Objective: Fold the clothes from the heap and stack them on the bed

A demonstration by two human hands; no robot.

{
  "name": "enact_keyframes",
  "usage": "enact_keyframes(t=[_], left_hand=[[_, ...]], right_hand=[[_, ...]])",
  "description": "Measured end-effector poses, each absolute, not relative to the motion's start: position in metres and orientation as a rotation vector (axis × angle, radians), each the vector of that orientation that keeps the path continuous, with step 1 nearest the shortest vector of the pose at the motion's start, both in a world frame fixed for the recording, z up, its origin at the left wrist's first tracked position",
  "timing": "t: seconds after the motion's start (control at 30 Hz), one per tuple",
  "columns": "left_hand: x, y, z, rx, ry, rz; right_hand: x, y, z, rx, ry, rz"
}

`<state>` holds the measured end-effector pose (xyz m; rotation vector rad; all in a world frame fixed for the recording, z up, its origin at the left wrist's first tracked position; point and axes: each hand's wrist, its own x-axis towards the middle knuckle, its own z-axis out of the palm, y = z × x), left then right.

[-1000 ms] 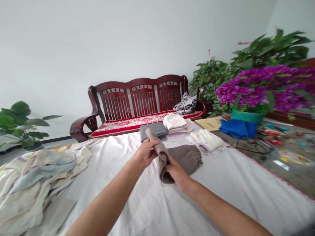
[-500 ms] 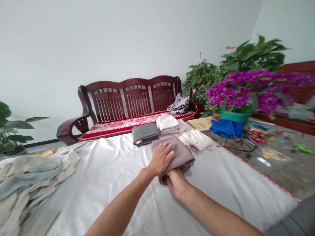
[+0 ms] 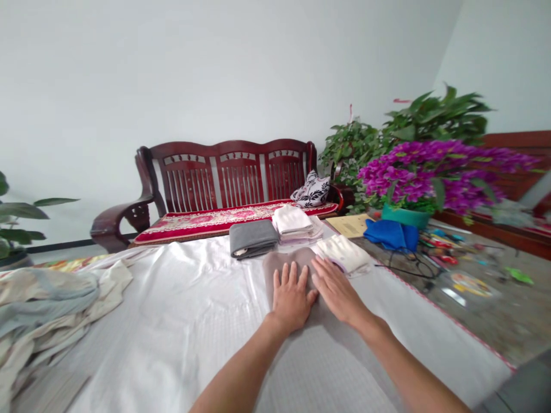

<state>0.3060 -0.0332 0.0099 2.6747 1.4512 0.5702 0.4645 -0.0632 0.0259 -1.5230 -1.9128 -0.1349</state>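
A folded taupe garment (image 3: 279, 263) lies on the white cloth (image 3: 189, 321), partly covered by both hands. My left hand (image 3: 293, 297) presses flat on it with the fingers spread. Across its right side rests my right hand (image 3: 338, 289), palm down and fingers stretched out. Just behind is a folded dark grey garment (image 3: 253, 238). A stack of folded white and pale pink clothes (image 3: 295, 223) sits beside that one. Close to my right fingertips is a folded cream garment (image 3: 344, 252).
Crumpled clothes (image 3: 51, 315) lie at the left. On the right, the table holds a blue cloth (image 3: 391, 234), glasses (image 3: 413, 264), small clutter and purple flowers in a teal pot (image 3: 404, 215). A wooden bench (image 3: 224, 172) stands behind.
My right hand has come out from under the taupe garment's near edge and now lies on top. The garment lies flatter, and my left hand has shifted nearer and slightly right.
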Motion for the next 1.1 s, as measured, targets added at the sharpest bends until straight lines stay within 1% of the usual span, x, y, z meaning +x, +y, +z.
enact_keyframes(t=[0.1, 0.17, 0.23, 0.33, 0.43, 0.57, 0.7, 0.77, 0.9, 1.0, 1.1], left_hand=[[0.304, -0.031, 0.010, 2.591, 1.404, 0.594], [0.298, -0.028, 0.012, 2.375, 1.476, 0.719], [0.290, -0.025, 0.017, 1.994, 1.563, 0.923], [0.273, -0.018, 0.025, 1.269, 1.406, 1.116], [0.261, -0.015, 0.031, 0.789, 1.167, 1.033], [0.266, -0.024, 0.031, 0.694, 1.064, 0.909], [0.271, -0.039, 0.033, 0.727, 0.866, 1.059], [0.266, -0.039, 0.040, 0.764, 0.772, 1.098], [0.239, -0.013, 0.068, 0.826, 0.711, 1.148], [0.211, 0.027, 0.095, 0.866, 0.791, 1.198], [0.184, 0.073, 0.116, 0.885, 0.877, 1.182]], right_hand=[[0.472, -0.047, -0.011, -1.587, -1.983, -0.137], [0.478, -0.046, -0.026, -1.574, -1.942, -0.011], [0.484, -0.046, -0.030, -1.544, -1.819, 0.160], [0.489, -0.046, -0.023, -1.610, -1.461, 0.437], [0.491, -0.045, -0.004, -1.605, -1.213, 0.752], [0.496, -0.049, 0.024, -1.504, -1.069, 1.136], [0.500, -0.061, 0.040, -1.363, -0.895, 1.449], [0.495, -0.064, 0.047, -1.265, -0.867, 1.459], [0.466, -0.046, 0.069, -1.127, -0.896, 1.344], [0.435, -0.002, 0.093, -1.088, -0.965, 1.209], [0.407, 0.057, 0.114, -1.190, -1.107, 0.974]])
